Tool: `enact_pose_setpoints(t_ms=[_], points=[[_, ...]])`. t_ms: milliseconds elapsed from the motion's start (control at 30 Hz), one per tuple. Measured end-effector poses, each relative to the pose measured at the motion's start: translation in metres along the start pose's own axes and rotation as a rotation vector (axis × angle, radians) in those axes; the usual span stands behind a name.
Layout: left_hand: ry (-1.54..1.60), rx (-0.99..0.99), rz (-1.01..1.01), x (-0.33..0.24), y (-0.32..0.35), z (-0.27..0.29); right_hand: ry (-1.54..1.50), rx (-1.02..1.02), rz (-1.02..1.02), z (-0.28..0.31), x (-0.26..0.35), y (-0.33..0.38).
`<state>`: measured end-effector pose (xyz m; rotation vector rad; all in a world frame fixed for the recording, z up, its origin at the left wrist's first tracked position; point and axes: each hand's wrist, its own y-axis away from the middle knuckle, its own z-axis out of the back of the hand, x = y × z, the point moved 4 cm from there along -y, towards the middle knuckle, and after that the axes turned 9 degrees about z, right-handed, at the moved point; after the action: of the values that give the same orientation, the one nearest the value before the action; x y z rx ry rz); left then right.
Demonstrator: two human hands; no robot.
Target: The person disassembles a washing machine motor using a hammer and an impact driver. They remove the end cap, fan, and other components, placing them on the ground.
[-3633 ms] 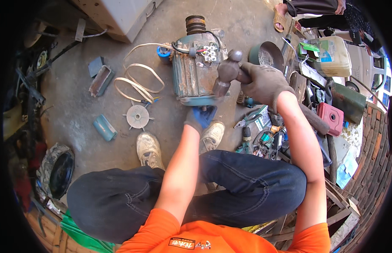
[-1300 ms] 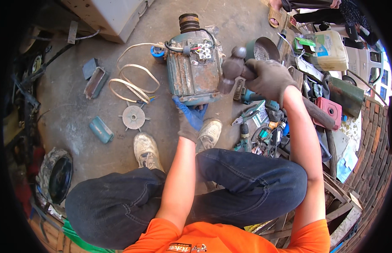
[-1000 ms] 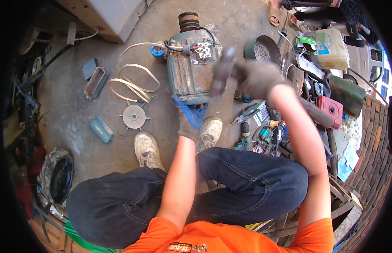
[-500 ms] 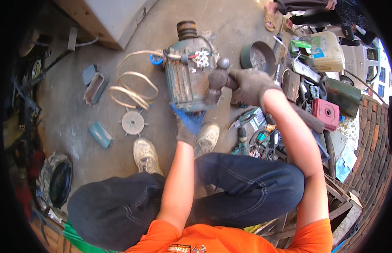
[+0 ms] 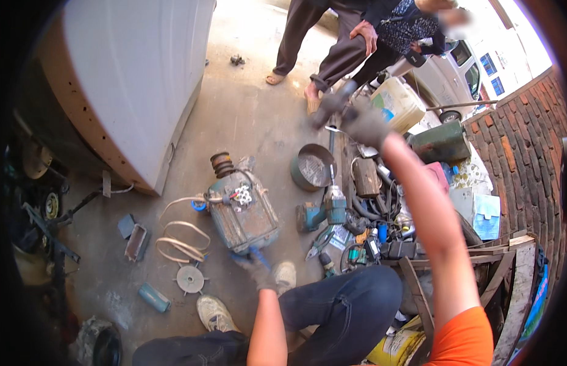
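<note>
Grey, stained concrete floor (image 5: pixel 241 116) runs under everything. A smooth white panelled body (image 5: pixel 137 79), its lower edge brown and pitted with holes, fills the upper left, and a wall of rough reddish brick (image 5: pixel 515 134) slants down the right.

The motor (image 5: pixel 244 213), a ribbed barrel of blue-green metal worn to rust, lies on the floor just ahead of the person's shoes. A dull green cylinder (image 5: pixel 441 143) and a whitish plastic jug (image 5: pixel 405 100) sit farther right, and nearer the motor is a round, open metal pan (image 5: pixel 299 174). The right forearm cuts across the clutter, hiding part of it.

The hammer (image 5: pixel 332 106) (blurred, but its dark metal head is plain enough) is up near the jug, well apart from the motor, with the gloved right grip (image 5: pixel 367 127) closed around it. The left grip (image 5: pixel 257 271), in a grey and blue glove, is at the motor's near end; I cannot tell whether it holds anything.

Smaller still: a teal power drill (image 5: pixel 336 207), a pale round fan wheel (image 5: pixel 190 279), a grooved, rusty pulley (image 5: pixel 222 165) and a white terminal block (image 5: pixel 242 194) on the motor.
</note>
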<state>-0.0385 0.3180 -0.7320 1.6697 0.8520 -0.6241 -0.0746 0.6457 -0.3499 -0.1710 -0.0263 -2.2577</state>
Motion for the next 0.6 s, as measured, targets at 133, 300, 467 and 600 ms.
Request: enact_pose_setpoints(t_ms=[133,300,467,600], points=[[-0.156,-0.042,-0.126,0.007,-0.019,0.021,-0.06,-0.117,-0.023,0.083,0.02,-0.038],[0.161,0.086,0.372,0.026,-0.025,0.052,-0.261,0.059,-0.062,0.018,0.035,0.04],[0.679,0.098,0.534,0.009,-0.005,0.032,0.284,0.551,0.204,-0.074,0.097,0.103],[0.704,0.271,0.617,0.023,0.003,0.013,0.185,0.621,0.229,-0.123,0.088,0.116]])
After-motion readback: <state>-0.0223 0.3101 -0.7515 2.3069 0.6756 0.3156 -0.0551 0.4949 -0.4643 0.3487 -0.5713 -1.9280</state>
